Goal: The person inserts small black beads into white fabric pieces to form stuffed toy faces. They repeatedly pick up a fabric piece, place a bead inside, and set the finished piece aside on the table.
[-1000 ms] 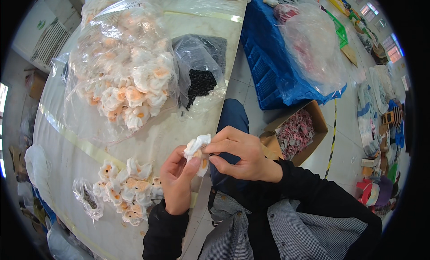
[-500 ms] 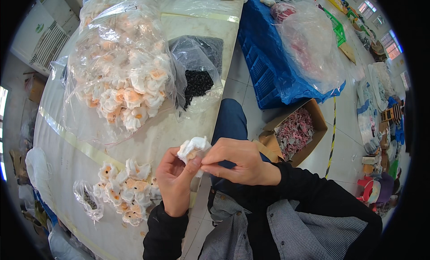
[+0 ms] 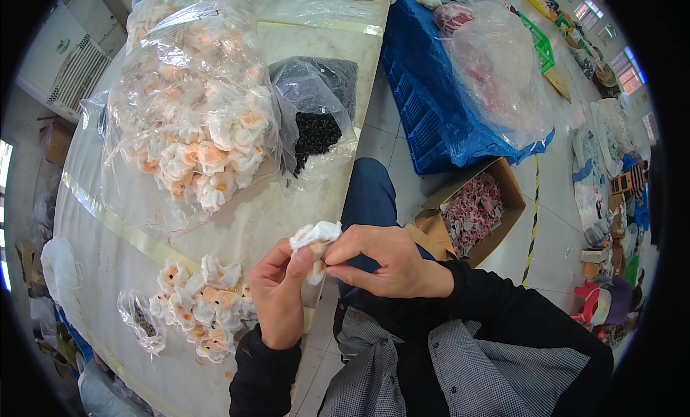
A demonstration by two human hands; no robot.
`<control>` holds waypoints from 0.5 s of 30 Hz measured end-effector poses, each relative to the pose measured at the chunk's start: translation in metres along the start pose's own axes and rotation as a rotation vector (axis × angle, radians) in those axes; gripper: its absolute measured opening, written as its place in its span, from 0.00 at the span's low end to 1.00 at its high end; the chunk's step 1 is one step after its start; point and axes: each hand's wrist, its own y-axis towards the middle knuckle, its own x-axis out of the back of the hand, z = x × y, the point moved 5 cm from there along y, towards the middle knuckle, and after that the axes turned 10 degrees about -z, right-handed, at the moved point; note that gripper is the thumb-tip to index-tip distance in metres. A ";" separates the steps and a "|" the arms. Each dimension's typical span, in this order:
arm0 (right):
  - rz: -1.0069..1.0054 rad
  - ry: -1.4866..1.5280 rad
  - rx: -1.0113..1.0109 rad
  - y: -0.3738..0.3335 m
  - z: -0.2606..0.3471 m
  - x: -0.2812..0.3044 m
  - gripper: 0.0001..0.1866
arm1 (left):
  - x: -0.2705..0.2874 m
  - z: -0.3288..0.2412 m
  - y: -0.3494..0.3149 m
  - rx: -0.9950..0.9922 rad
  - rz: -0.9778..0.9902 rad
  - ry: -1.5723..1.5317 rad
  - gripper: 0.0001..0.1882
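Small fluffy white-and-peach fabric piece (image 3: 315, 235), up btwn hands by pale tabletop (image 3: 237, 237) edge. L hand (image 3: 280, 287) pinches it; R hand (image 3: 381, 259) narrowed at its R side, can't tell on what. Similar pcs (image 3: 183, 309) piled to L; clear plastic bag (image 3: 316, 79) w/ black bits (image 3: 316, 133) beyond.

A pale worktable (image 3: 237, 237), crossed by strips of yellowish tape (image 3: 136, 233), carries a large clear plastic bag (image 3: 201, 32) of white-and-peach plush pieces (image 3: 215, 151), with a clear bag (image 3: 329, 79) of small black parts (image 3: 316, 134) just beside it. Toward its near end lie a loose pile of similar plush pieces (image 3: 207, 305) and a small clear bag (image 3: 142, 325).
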 end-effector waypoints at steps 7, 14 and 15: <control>0.014 -0.050 -0.009 0.002 0.001 0.001 0.08 | -0.003 -0.004 -0.001 -0.022 0.008 0.031 0.10; -0.002 -0.116 0.024 0.001 0.001 0.002 0.08 | -0.004 -0.003 -0.002 -0.056 0.020 0.077 0.09; -0.015 -0.128 0.038 0.001 0.001 0.001 0.08 | -0.004 -0.004 -0.002 -0.063 0.018 0.088 0.09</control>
